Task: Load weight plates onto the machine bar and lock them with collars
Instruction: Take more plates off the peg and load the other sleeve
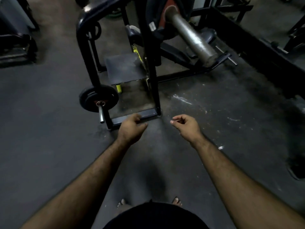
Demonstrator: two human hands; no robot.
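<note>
A black weight plate (98, 98) sits on a short steel peg (101, 114) low on the machine's left side, with the peg's end sticking out bare. Higher up, a thick grey bar sleeve (192, 36) points toward me, with dark plates (154, 15) at its far end. My left hand (132, 128) hangs in the air just in front of the machine's base rail, fingers loosely curled and holding nothing. My right hand (185, 125) hovers beside it over the floor, also loosely curled and empty. No collar is visible.
The black machine frame (151, 66) stands straight ahead with a dark footplate (125, 68) inside it. Other dark equipment lies at the far left (16, 50) and along the right (264, 52). Grey rubber floor stretches around me; my bare feet show at the bottom.
</note>
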